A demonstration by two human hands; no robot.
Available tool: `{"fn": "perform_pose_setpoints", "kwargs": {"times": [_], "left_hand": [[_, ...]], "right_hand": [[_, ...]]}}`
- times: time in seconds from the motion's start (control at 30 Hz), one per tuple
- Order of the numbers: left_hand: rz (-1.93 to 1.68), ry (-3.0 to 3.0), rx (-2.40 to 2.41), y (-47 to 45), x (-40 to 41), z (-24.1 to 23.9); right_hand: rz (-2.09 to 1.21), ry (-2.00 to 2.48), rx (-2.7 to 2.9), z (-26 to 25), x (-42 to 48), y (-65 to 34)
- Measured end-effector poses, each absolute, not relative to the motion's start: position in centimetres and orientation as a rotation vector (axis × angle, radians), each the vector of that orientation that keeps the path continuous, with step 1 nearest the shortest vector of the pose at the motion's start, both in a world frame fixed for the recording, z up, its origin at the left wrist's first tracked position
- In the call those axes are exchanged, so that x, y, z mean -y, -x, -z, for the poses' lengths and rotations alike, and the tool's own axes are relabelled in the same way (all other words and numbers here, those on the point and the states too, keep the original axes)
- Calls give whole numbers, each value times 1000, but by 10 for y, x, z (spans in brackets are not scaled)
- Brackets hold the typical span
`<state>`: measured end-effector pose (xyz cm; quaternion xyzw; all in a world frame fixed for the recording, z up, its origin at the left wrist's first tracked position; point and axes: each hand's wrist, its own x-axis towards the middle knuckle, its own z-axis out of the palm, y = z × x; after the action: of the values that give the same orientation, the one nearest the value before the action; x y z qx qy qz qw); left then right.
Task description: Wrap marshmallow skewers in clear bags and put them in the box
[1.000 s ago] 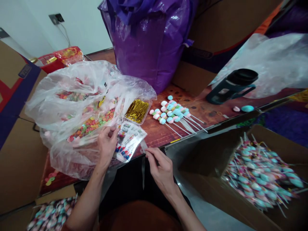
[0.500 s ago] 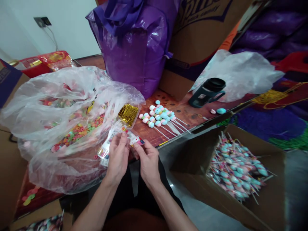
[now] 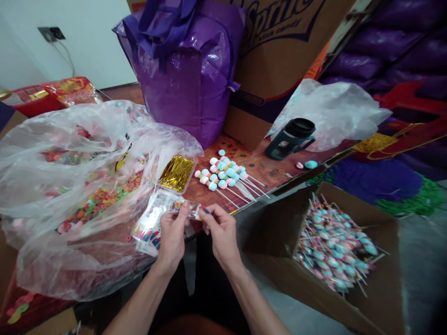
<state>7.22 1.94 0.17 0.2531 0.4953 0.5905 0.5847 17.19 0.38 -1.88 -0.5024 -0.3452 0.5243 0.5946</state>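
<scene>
Between both hands a small clear printed plastic bag [image 3: 191, 210] is stretched sideways over the table's front edge. My left hand [image 3: 173, 235] pinches its left end, and my right hand [image 3: 220, 228] pinches the right end, where blue and red print shows. Whether anything is inside the bag I cannot make out. Beside my left hand lies a stack of similar printed bags [image 3: 148, 232]. Just beyond it stands a clear tray of gold twist ties [image 3: 177, 173]. Several marshmallow candy sticks [image 3: 223, 173] lie in a row to the right of the tray.
A large clear plastic bag of colourful candy rings [image 3: 101, 204] covers the table's left side. Behind are a purple bag [image 3: 181, 88] and a brown carton [image 3: 272, 60]. A dark mug [image 3: 289, 139] stands right. Below, an open cardboard box [image 3: 275, 251] holds wrapped candy sticks [image 3: 335, 246].
The small bag, angled over the stack before, is now drawn out level between my hands. My right hand has moved slightly right. The view has shifted a little.
</scene>
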Motion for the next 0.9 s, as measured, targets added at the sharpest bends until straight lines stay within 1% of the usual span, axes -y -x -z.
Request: {"fn": "perform_pose_setpoints", "kwargs": {"times": [0.13,0.33,0.43,0.67,0.73,0.9], "left_hand": [[-1379,-560,-1111,-67,-18,-7],[-1518,-286,-1082,-64,-24,-12],[-1561,-322,-1091,-66,-27,-13],[-1581,-294,-1043,-66,-37,-9],[-1617,-275,-1051,-66,-40,-7],[-1721,-243,-1090,-60,-46,-5]], "right_hand": [[-1161,1179,784,20,-7,-175],[-1125,1252,915,9,-5,-169],[-1075,1266,969,5,-4,-170],[-883,1361,1311,13,-11,-197],[-718,1459,1322,18,-19,-210],[40,1841,1515,36,-49,-250]]}}
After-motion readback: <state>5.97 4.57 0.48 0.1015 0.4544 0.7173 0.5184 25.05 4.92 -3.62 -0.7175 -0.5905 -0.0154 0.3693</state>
